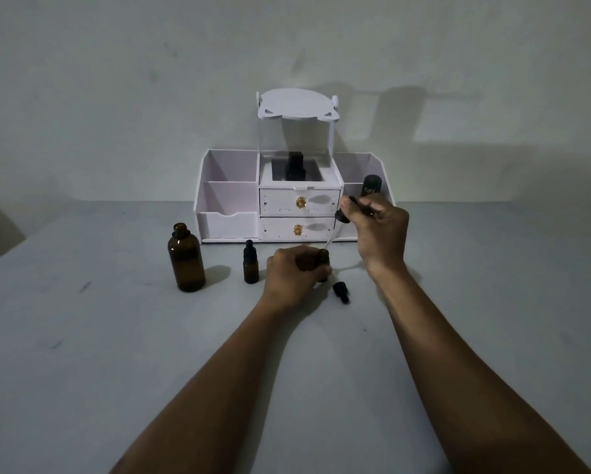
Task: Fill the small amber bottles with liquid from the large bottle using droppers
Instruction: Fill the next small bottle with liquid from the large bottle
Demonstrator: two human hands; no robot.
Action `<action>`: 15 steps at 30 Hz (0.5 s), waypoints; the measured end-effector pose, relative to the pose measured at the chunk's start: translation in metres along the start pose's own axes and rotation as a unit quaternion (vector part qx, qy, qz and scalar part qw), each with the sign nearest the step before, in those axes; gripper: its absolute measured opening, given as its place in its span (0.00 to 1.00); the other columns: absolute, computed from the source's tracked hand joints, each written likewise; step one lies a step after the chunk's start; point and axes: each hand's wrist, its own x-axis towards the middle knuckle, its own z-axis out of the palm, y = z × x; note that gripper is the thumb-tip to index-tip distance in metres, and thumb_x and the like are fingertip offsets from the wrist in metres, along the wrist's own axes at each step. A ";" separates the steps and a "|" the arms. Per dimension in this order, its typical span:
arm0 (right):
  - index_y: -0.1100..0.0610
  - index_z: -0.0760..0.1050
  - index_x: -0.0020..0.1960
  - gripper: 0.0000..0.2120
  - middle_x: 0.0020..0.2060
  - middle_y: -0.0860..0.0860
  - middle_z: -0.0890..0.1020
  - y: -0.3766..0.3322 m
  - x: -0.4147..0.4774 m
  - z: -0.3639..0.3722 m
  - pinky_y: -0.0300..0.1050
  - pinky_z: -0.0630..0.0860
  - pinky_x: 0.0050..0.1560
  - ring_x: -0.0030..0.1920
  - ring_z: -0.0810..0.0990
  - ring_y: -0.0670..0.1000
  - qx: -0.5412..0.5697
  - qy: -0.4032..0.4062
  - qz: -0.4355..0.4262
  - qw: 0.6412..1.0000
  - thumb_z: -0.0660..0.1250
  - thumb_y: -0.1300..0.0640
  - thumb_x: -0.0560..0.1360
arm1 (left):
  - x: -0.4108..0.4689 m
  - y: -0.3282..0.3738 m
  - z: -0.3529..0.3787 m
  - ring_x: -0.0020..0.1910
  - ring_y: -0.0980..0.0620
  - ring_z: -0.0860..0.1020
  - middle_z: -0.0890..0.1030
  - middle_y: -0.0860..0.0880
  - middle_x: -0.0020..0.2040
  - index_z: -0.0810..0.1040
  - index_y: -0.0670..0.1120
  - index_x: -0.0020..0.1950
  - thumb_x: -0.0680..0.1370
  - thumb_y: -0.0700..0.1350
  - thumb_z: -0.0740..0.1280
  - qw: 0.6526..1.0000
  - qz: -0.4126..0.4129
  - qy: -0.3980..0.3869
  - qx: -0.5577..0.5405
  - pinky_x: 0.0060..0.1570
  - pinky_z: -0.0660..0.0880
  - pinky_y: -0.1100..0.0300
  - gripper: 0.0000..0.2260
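Step in hand: the right hand (379,230) pinches the black bulb of a dropper (342,216) between thumb and fingertips, right of centre in the frame, with its clear glass tube slanting down-left toward the mouth of a small amber bottle (322,260).
Left hand: the left hand (292,273), at frame centre, is curled around that small bottle and steadies it upright on the desk (116,336); most of the bottle is hidden by the fingers.
Tube tip: it looks to be at or just inside the neck; whether liquid is leaving it cannot be told.
Large bottle: the large amber bottle (186,258) stands uncapped at centre left, well apart from the hands; its fill level is too dark to read.
Second small bottle: a capped small bottle (250,263) stands between the large bottle and the left hand; filled or empty cannot be told.
Loose cap: a black dropper cap (341,291) lies on the desk just below and right of the held bottle.
Background: a white organiser (231,200) at the back wall holds two dark containers.
Progress, as a judgement: mid-task, one small bottle being filled; capping it remains, and possibly filling the other.
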 end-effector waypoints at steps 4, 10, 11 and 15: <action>0.63 0.83 0.42 0.05 0.33 0.46 0.82 0.007 0.003 0.007 0.26 0.75 0.42 0.36 0.81 0.36 -0.028 0.001 0.001 1.000 0.74 0.61 0.74 | 0.007 -0.004 -0.001 0.44 0.64 0.81 0.83 0.57 0.45 0.83 0.46 0.58 0.73 0.40 0.76 1.000 0.000 -0.010 0.002 0.40 0.73 0.77 0.14; 0.61 0.82 0.41 0.04 0.33 0.48 0.82 0.007 0.007 0.012 0.29 0.76 0.43 0.36 0.81 0.38 -0.035 0.006 -0.001 0.999 0.74 0.61 0.73 | 0.014 -0.004 -0.003 0.44 0.65 0.81 0.83 0.57 0.47 0.83 0.47 0.57 0.72 0.42 0.76 1.000 0.005 -0.009 0.010 0.45 0.76 0.74 0.14; 0.61 0.83 0.42 0.04 0.34 0.46 0.82 0.007 0.006 0.012 0.27 0.76 0.43 0.37 0.81 0.37 -0.039 0.004 0.000 0.999 0.74 0.60 0.74 | 0.014 -0.005 -0.002 0.43 0.66 0.81 0.83 0.58 0.46 0.84 0.48 0.57 0.72 0.42 0.77 1.000 0.001 -0.006 0.007 0.44 0.76 0.74 0.14; 0.60 0.84 0.48 0.07 0.39 0.48 0.84 0.005 0.006 0.011 0.25 0.76 0.44 0.40 0.82 0.34 -0.059 -0.009 -0.004 0.998 0.74 0.57 0.74 | 0.013 -0.007 0.002 0.45 0.66 0.81 0.84 0.58 0.48 0.82 0.50 0.58 0.71 0.42 0.77 1.000 -0.019 0.000 -0.011 0.50 0.79 0.67 0.16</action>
